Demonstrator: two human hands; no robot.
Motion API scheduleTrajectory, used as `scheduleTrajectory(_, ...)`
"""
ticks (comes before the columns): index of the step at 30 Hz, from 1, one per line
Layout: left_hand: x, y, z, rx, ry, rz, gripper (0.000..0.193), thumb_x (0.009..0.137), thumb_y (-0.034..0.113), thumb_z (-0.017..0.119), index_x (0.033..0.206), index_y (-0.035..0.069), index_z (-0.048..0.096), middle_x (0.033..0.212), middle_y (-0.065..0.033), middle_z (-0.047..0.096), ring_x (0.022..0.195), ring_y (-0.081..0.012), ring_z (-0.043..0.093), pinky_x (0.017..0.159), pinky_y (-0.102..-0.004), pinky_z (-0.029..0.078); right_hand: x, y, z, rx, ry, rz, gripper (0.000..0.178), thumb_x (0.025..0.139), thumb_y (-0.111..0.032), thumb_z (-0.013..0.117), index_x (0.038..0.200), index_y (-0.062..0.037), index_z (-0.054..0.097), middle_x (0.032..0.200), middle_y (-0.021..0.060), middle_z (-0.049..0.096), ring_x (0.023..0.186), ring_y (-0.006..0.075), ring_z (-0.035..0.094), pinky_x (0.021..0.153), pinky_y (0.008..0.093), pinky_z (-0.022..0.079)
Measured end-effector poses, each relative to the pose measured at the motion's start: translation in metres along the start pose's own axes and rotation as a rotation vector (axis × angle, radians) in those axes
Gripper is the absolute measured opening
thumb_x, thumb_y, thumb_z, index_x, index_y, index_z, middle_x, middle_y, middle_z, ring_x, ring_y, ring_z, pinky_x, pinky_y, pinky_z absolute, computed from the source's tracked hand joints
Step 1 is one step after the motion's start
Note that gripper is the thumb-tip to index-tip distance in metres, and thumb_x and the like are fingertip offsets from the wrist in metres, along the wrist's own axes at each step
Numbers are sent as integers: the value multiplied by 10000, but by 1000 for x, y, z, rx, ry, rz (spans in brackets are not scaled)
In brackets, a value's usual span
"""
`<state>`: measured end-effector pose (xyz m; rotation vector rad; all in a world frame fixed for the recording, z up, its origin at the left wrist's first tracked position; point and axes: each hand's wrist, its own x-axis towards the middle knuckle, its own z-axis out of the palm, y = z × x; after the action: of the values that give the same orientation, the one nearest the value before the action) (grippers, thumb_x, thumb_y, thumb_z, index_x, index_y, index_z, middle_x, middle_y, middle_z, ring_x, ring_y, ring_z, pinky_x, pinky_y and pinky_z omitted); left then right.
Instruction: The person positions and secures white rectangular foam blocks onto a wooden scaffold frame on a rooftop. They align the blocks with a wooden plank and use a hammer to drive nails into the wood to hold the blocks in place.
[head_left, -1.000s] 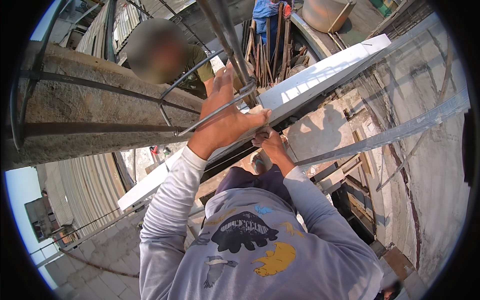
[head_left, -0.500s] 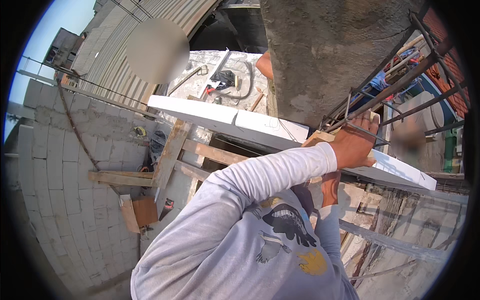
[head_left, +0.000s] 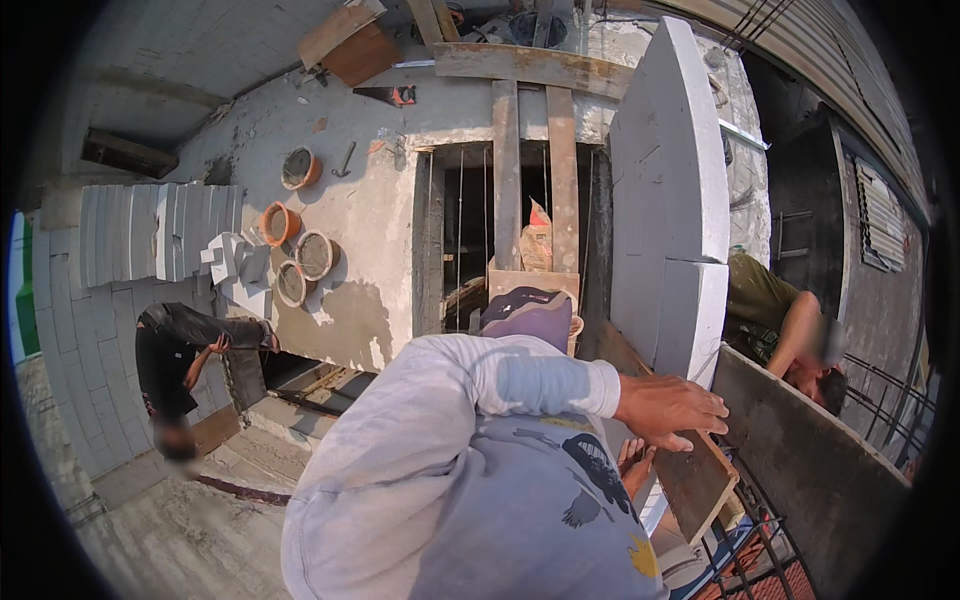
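Observation:
My left hand [head_left: 672, 408] lies over a wooden board [head_left: 708, 482], palm down, its fingers stretched toward the right. The board slants down along the foot of a wall of white blocks [head_left: 665, 180]. Lower and partly hidden behind my left forearm and torso is my right hand [head_left: 635, 466]. Its fingers point up, slightly bent, close to the board's left edge; whether they touch it is unclear. Neither hand visibly carries anything. Steel rebar [head_left: 755, 555] sticks out below the board's end.
A floor opening [head_left: 468, 215] is crossed by planks [head_left: 563, 180] bearing a torn bag [head_left: 537, 240]. Several mortar buckets [head_left: 317, 256], a hammer [head_left: 345, 160] and a handsaw [head_left: 385, 95] lie left. One person [head_left: 185, 350] bends at left; another [head_left: 790, 320] is behind a concrete panel [head_left: 800, 420] at right.
My view has swung left, bringing the buckets and the bent person into sight. My left hand has come off the rebar and wood corner and lies flatter, fingers outstretched.

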<state>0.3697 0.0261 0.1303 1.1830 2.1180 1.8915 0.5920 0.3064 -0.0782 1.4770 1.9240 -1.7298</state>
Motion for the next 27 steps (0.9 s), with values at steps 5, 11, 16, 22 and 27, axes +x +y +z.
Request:
scheduleTrajectory(5,-67,-4,-49,45,47,-374,561,940,247,691,1451,60,553,1434,-189,612,1333,-370,582,1120,-482,472,26,-12,-6,-195,-140,-14,235,1020,-227,701,1116,-24,634,953,90,686,865,173,682,778,317,604)
scheduleTrajectory(11,-173,7,-84,175,275,-757,564,996,334,625,1492,85,525,1471,-190,589,1325,-371,587,1107,-486,478,52,-37,56,-391,-426,-115,240,1023,-232,695,1124,-23,632,957,94,686,873,173,676,781,322,600)
scheduleTrajectory(16,-243,8,-99,143,511,-933,537,995,348,637,1463,94,568,1436,-182,617,1315,-374,596,1084,-482,474,74,-65,134,-547,-642,-218,245,1026,-236,691,1131,-23,631,961,97,687,879,172,671,783,326,597)
scheduleTrajectory(22,-332,-26,-63,296,997,-1056,567,948,363,662,1419,53,595,1311,-262,671,1221,-417,642,1099,-489,460,57,-136,216,-866,-825,-428,320,1047,-295,657,1194,-18,592,1002,123,699,889,183,652,828,341,543)
scheduleTrajectory(27,-403,-30,-18,-48,1484,-1165,534,944,332,704,1388,45,625,1277,-235,712,1129,-360,719,1001,-416,547,98,-149,283,-966,-1023,-496,280,1053,-279,637,1166,-32,567,995,130,700,890,202,689,765,344,563)
